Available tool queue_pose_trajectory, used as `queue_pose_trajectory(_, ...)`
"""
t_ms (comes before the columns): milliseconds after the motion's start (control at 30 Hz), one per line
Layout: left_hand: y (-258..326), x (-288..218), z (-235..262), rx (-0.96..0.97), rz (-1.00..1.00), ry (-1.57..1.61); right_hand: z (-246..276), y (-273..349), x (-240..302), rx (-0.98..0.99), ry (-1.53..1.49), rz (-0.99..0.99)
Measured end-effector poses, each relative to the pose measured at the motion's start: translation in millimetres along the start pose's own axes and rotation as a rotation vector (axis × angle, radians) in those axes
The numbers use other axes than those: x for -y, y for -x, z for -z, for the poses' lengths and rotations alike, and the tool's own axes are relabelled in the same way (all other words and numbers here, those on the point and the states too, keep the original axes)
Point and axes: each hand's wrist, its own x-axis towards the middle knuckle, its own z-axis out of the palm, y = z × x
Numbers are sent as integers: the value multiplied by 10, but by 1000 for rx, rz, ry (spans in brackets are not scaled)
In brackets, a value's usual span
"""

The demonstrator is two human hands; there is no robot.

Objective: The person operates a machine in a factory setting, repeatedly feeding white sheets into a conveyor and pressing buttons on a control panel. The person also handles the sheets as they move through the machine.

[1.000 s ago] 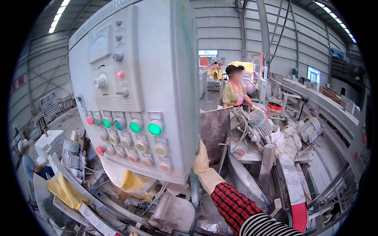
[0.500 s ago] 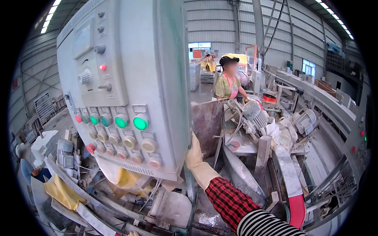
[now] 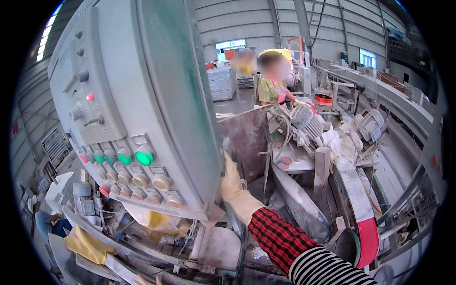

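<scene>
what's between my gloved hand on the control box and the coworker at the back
In the head view, a rusty metal panel stands between the right hand and the person.

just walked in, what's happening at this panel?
A person stands at a grey control box with rows of green and amber push buttons. Their right hand, in a pale glove, reaches behind the box's right edge; whether it holds anything there is hidden. The left hand is out of view. Beyond it lies a dusty stone-working machine with motors, and another worker stands at its far end.
</scene>
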Motion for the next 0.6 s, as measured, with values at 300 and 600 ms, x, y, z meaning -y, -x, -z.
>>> queue_pose_trajectory(300,78,150,-637,30,91,-146,125,-65,2,23,80,-26)
queue_pose_trajectory(600,268,-148,-72,85,304,-130,107,-42,-66,92,-18,-56)
